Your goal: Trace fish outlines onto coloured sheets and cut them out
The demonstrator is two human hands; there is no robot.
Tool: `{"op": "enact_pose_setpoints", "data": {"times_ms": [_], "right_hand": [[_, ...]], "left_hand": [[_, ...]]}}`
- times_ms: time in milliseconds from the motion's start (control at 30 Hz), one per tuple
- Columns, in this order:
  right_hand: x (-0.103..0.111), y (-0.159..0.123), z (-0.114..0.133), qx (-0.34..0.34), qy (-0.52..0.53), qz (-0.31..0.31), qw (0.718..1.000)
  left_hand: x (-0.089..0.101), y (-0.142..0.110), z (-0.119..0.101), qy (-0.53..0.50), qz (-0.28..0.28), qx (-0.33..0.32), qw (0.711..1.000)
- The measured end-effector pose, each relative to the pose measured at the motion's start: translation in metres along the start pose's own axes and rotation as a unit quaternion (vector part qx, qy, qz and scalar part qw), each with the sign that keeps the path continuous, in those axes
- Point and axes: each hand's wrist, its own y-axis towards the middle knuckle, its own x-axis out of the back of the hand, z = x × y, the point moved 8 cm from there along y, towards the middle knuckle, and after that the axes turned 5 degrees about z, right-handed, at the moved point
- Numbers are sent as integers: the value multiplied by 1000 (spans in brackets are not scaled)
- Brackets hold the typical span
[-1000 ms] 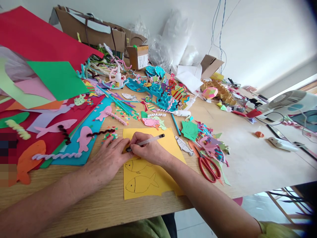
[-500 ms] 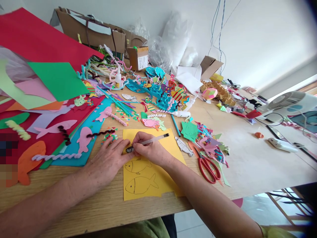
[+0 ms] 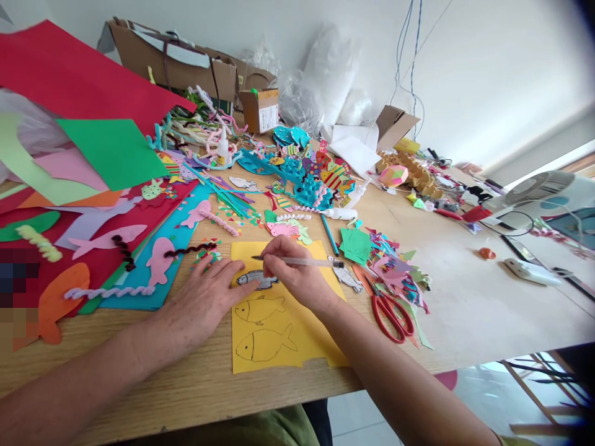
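Note:
On the table in front of me lies a sheet of yellow paper [image 3: 309,337], with two fish outlines drawn on its lower left. Above them rests a grey fish cutout [image 3: 257,279]. My left hand [image 3: 211,285] lies flat over the sheet's left edge, its thumb on the cutout's lower edge. Pinched in my right hand [image 3: 290,272] is a pen [image 3: 309,262] with a clear barrel; its dark tip points left, just above the cutout. I cannot tell whether the tip touches the paper.
Red-handled scissors [image 3: 391,316] and a second grey fish cutout [image 3: 348,279] lie to the right, beside green paper squares [image 3: 356,246] and scraps. Coloured sheets [image 3: 111,155] and a pink paper fish [image 3: 161,261] are on the left. A glue bottle [image 3: 223,148] stands farther back.
My right hand has moved slightly up and right, uncovering more of the grey fish cutout. The pen has tipped closer to level. My left hand stays in place.

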Motion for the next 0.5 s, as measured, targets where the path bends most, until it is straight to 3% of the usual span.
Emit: {"op": "enact_pose_setpoints", "data": {"times_ms": [100,233,333,500], "right_hand": [[15,-11,8,36,-166,-19,985],[12,-22,2,63,-335,45,939],[6,-26,-5,64,-385,79,917],[-1,-25,-4,46,-409,83,908]], "left_hand": [[2,0,2,12,-16,-7,1000],[5,0,0,41,-32,-25,998],[11,1,-2,50,-41,-30,997],[24,10,-1,2,-26,-22,999]]}}
